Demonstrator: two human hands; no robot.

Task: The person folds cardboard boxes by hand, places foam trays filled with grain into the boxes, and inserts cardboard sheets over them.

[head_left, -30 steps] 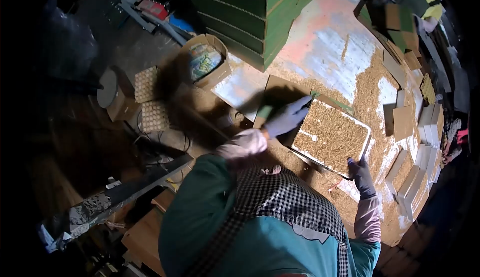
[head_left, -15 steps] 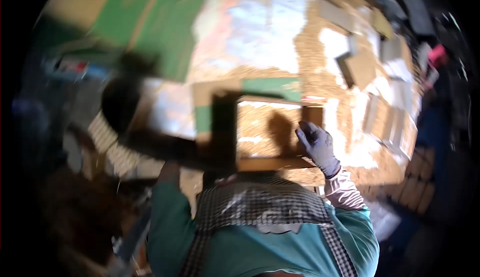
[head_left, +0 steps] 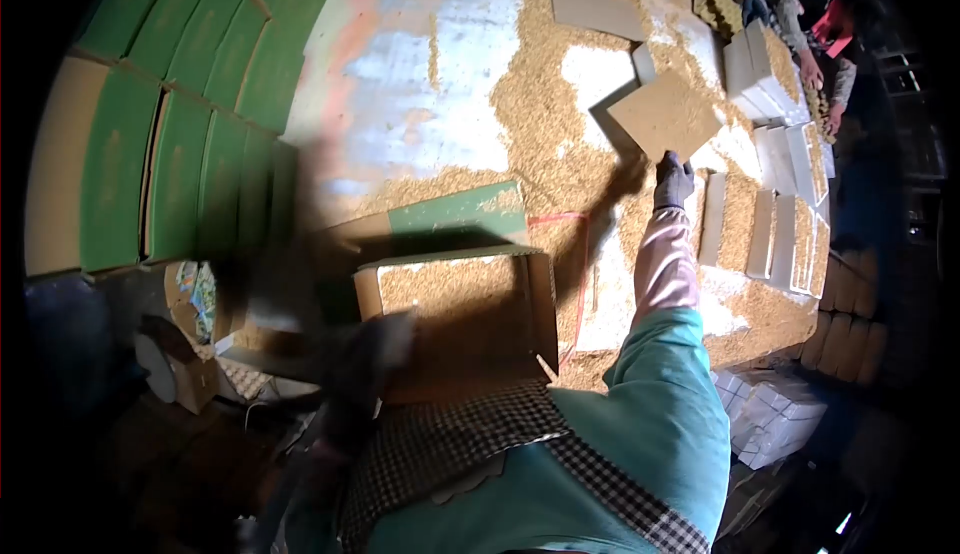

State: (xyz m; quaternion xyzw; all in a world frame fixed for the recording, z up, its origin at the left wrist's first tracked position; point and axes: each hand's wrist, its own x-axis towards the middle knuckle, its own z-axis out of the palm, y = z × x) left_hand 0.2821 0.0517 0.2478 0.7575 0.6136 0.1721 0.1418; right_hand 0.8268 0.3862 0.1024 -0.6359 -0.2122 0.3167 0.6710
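My right hand [head_left: 673,184], in a grey glove, reaches far forward over the table. Its fingers are closed at the near corner of a square brown cardboard sheet [head_left: 665,116], which casts a shadow to its left. Close to my body is an open cardboard box [head_left: 541,304] with sawdust-like material on its bottom and a green-and-brown flap at its far side. Smeared by motion, my left hand [head_left: 370,359] is at the box's left side, and its fingers cannot be made out.
Green cartons [head_left: 120,169] are stacked at the left. Loose sawdust-like material [head_left: 545,94] lies across the table [head_left: 400,74]. White boxes [head_left: 755,74] filled with it stand at the right, where another person's hands [head_left: 812,72] are at work. A wrapped white bundle [head_left: 775,419] is below the table's right edge.
My right hand has left the open box's right side and stretched forward to the cardboard sheet. The view has swung, bringing the green cartons into clearer sight. My left hand is blurred beside the box.
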